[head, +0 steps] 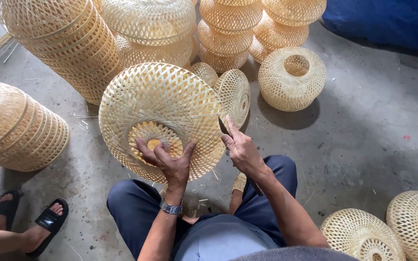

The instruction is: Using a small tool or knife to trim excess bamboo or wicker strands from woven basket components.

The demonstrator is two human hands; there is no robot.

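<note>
A round woven bamboo shade (163, 106) stands tilted on its edge in front of my knees, its open centre ring facing me. My left hand (166, 158), with a metal wristwatch, grips the inner ring of the shade, fingers hooked through the opening. My right hand (240, 149) rests against the shade's right rim and holds a thin dark blade that points up along the edge. I sit on the concrete floor in dark blue trousers.
Stacks of nested woven shades (68, 41) stand at the back left, and a lying stack (15, 128) is at the left. Single round shades (291, 77) sit behind and at the lower right (361, 234). Another person's sandalled feet (44, 224) are at the lower left. A blue tarp (388, 21) lies top right.
</note>
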